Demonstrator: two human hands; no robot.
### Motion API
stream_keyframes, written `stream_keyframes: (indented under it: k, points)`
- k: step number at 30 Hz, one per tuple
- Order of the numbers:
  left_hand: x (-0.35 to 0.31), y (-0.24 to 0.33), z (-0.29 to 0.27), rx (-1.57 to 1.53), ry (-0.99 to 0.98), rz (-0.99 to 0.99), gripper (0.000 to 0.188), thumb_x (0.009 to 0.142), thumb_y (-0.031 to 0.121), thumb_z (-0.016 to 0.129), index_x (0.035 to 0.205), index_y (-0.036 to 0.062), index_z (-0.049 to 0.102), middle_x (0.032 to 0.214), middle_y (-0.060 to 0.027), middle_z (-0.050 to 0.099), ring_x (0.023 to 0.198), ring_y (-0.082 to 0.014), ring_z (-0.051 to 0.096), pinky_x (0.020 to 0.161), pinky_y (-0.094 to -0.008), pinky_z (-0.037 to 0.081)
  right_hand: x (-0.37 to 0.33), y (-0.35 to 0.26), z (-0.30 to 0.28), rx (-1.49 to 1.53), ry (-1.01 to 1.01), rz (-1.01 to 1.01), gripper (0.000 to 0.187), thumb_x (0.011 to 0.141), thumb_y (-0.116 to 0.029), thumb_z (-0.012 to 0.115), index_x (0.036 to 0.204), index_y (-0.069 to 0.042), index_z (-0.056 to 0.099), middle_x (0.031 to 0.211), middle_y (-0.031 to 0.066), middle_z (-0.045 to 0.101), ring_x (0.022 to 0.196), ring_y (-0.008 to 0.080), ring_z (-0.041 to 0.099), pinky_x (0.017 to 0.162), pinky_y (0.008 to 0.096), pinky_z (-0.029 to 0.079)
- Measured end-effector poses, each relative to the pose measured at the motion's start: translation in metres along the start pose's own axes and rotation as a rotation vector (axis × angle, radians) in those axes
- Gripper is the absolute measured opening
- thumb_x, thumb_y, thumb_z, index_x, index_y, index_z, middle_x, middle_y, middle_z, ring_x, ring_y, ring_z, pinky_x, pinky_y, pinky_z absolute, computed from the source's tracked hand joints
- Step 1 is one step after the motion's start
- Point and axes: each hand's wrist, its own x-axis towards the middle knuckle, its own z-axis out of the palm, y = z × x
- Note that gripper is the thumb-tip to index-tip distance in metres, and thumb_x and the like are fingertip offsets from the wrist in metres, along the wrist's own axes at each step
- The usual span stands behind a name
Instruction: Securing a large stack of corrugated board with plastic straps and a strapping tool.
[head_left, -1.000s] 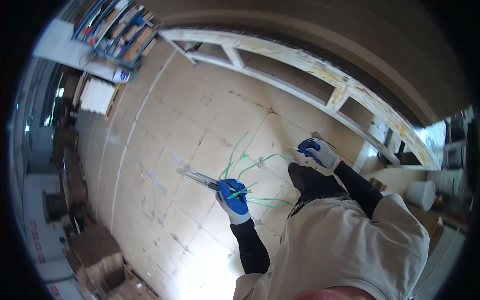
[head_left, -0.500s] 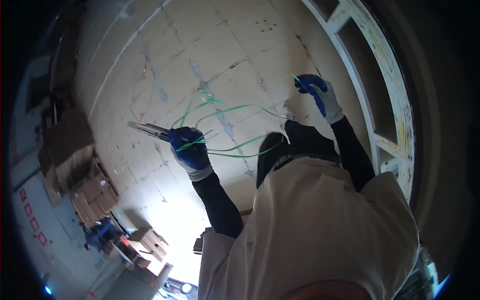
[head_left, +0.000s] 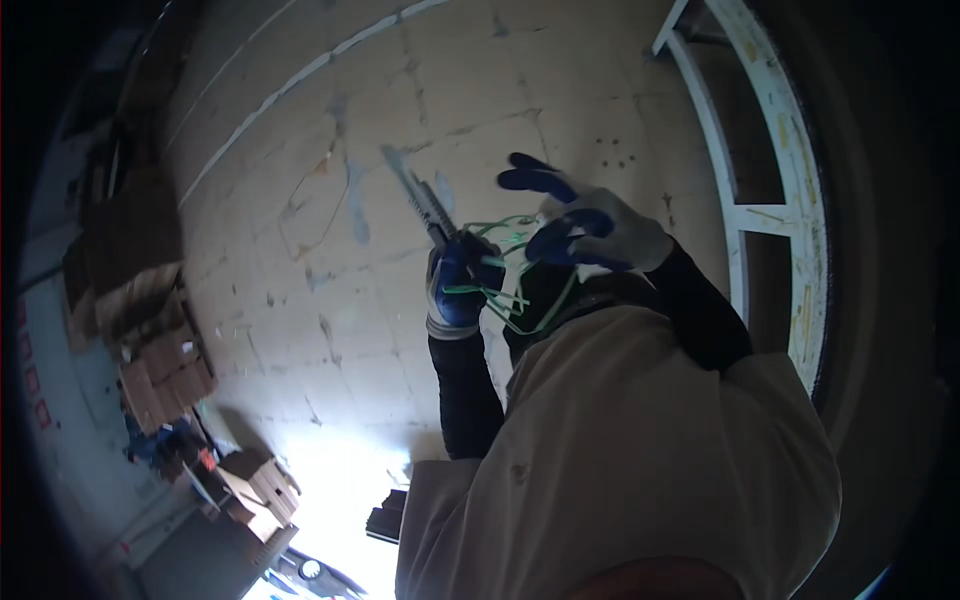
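My left hand, in a blue-coated glove, is closed around the handle of a box cutter. Its blade points away from me, toward the upper left. Loops of thin green plastic strapping are bunched in that same hand and hang to its right. Close beside them, my right hand in a matching glove has its fingers spread apart. The upper fingers reach left, and the lower ones come near the strapping. Whether they touch it, I cannot tell.
Worn floor tiles lie under both hands. Along the right runs a white metal frame with scuffed bars. Stacked brown cardboard boxes stand on the left, with more cartons at the lower left. Bright light falls near the bottom.
My right hand has come left toward the left hand, its fingers opening off the strap end. My left hand has moved right, and the box cutter now points more forward. The green loops have drawn together.
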Motion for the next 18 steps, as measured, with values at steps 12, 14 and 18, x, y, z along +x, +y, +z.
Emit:
stream_keyframes:
  k: [12, 14, 18]
  points:
    - [0.340, 0.118, 0.154, 0.647, -0.183, 0.061, 0.034, 0.096, 0.034, 0.044, 0.083, 0.0043, 0.054, 0.066, -0.0040, 0.051, 0.054, -0.0130, 0.050, 0.049, -0.0250, 0.039, 0.181, 0.013, -0.205, 0.244, 0.067, 0.365, 0.029, 0.082, -0.010, 0.061, 0.107, 0.005, 0.059, 0.099, 0.0079, 0.063, 0.083, 0.0120, 0.057, 0.077, 0.0275, 0.048]
    - [0.405, 0.123, 0.178, 0.566, -0.031, 0.173, 0.036, 0.097, 0.035, 0.045, 0.081, 0.0037, 0.053, 0.062, -0.0043, 0.052, 0.047, -0.0112, 0.047, 0.042, -0.0230, 0.034, 0.235, 0.024, -0.256, 0.332, -0.041, 0.342, 0.028, 0.083, -0.009, 0.059, 0.109, 0.004, 0.059, 0.096, 0.0078, 0.065, 0.083, 0.0104, 0.058, 0.075, 0.0259, 0.048]
    - [0.531, 0.147, 0.223, 0.409, 0.083, 0.239, 0.038, 0.097, 0.037, 0.043, 0.081, 0.0046, 0.055, 0.060, -0.0052, 0.054, 0.045, -0.0112, 0.048, 0.040, -0.0218, 0.034, 0.333, 0.021, -0.349, 0.012, -0.118, 0.275, 0.035, 0.084, -0.016, 0.060, 0.116, -0.001, 0.059, 0.099, 0.0112, 0.065, 0.084, 0.0109, 0.061, 0.076, 0.0246, 0.049]
